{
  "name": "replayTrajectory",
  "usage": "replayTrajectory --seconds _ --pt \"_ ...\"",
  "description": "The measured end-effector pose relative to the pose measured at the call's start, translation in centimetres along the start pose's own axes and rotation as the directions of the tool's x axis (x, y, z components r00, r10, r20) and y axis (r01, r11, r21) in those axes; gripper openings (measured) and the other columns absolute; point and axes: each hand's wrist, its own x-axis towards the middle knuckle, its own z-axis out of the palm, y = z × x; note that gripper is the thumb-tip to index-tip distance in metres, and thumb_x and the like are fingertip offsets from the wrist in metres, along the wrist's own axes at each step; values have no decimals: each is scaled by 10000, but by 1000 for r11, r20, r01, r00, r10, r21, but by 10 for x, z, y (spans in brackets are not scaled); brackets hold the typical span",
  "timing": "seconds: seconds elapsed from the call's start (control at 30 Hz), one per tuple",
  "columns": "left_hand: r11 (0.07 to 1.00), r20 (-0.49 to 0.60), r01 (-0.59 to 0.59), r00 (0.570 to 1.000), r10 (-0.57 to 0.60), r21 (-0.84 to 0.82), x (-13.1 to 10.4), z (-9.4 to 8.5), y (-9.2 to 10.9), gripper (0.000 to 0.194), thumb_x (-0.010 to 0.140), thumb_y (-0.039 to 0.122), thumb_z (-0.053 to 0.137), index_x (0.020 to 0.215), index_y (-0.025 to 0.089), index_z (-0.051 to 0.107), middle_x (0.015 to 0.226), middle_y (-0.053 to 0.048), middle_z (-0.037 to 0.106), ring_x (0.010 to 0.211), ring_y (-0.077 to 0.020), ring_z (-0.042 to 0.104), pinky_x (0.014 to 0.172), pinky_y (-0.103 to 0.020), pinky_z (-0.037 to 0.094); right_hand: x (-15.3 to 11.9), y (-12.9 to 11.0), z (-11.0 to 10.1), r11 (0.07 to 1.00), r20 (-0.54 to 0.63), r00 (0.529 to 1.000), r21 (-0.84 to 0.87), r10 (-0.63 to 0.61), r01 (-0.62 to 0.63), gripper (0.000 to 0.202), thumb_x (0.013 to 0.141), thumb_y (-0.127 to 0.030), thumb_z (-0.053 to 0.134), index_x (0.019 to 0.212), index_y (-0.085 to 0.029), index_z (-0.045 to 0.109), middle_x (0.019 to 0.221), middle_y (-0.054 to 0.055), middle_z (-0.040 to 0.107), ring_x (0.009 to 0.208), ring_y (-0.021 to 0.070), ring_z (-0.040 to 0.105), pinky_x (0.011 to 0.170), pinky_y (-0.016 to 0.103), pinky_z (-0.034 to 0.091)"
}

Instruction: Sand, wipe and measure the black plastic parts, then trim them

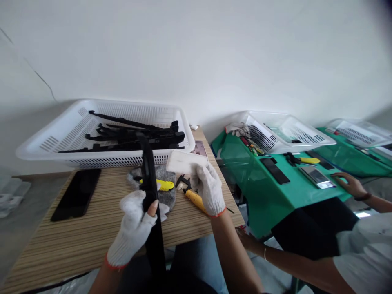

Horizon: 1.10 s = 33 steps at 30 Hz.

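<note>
Black part (149, 169), long and upright, sits in the grip of the gloved left hand (131, 224), fingers curled round it, bare thumb tip against it. White pad (182, 162) is pinched in the gloved right hand's (210, 188) fingers, jutting out to their left, near the black part. Under the right fingers lies a yellow tool (196, 200); between both hands' fingers, a yellow cutter (165, 185) on grey cloth (171, 200). Beyond the left fingers stands a white basket (137, 108) of black pieces (153, 141); left of them, a dark phone (76, 196)
</note>
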Motion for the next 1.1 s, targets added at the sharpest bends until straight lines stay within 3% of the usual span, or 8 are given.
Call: replayTrajectory --seconds 0.1,0.17,0.27,0.4,0.53,0.83,0.93,1.1 --pt "992 31 49 998 -46 -112 -6 9 -7 778 813 577 801 1403 316 365 944 -30 771 574 -207 728 522 -355 658 13 -7 23 994 150 985 -89 80 -68 410 696 -597 761 801 -240 589 573 -64 511 441 90 395 412 239 341" --pt "977 19 106 994 -105 -185 -11 15 -10 923 812 600 788 1496 351 220 1097 -49 755 543 -173 704 488 -336 637 23 -7 35 990 79 996 -135 45 -34 381 697 -550 762 758 -229 567 579 -74 509 468 75 400 424 215 340" --pt "971 50 185 982 -179 -152 -14 18 -12 789 817 656 735 1408 263 391 1082 -68 736 495 -123 643 458 -293 600 33 -1 45 996 -137 991 -90 7 -20 327 764 -528 691 798 -226 569 574 -81 511 469 73 401 422 203 335" --pt "973 -37 217 975 -220 -72 -11 14 -14 632 802 668 706 1217 235 509 995 -45 739 530 -139 664 488 -305 619 37 7 43 977 25 988 -156 150 -145 297 793 -503 681 816 -229 568 504 -90 508 388 77 363 369 215 279" --pt "972 -34 233 972 -234 -24 -8 15 -13 686 805 644 691 1333 257 485 1151 -89 760 568 -171 717 501 -337 634 38 6 43 961 67 979 -215 194 -175 289 781 -464 717 740 -228 556 468 -86 500 368 81 379 356 214 266" --pt "960 4 228 973 -232 165 -12 16 -16 685 876 597 581 1457 249 478 1079 -81 787 638 -227 774 543 -322 618 42 8 59 960 -10 993 -254 118 -116 325 788 -517 741 819 -199 683 511 -69 536 445 95 450 420 216 355" --pt "953 -3 227 973 -231 201 -12 15 -14 620 880 567 582 1415 259 522 1050 -65 797 631 -224 772 593 -331 622 41 8 58 971 -141 988 -220 65 -95 371 797 -567 722 806 -199 679 532 -67 536 467 90 445 433 215 366" --pt "946 11 249 966 -257 208 -11 14 -15 575 884 571 552 1362 253 537 1030 -60 797 628 -215 764 600 -326 601 38 3 55 954 -76 990 -268 116 -132 384 776 -571 758 773 -199 660 484 -78 486 427 90 422 387 216 327"
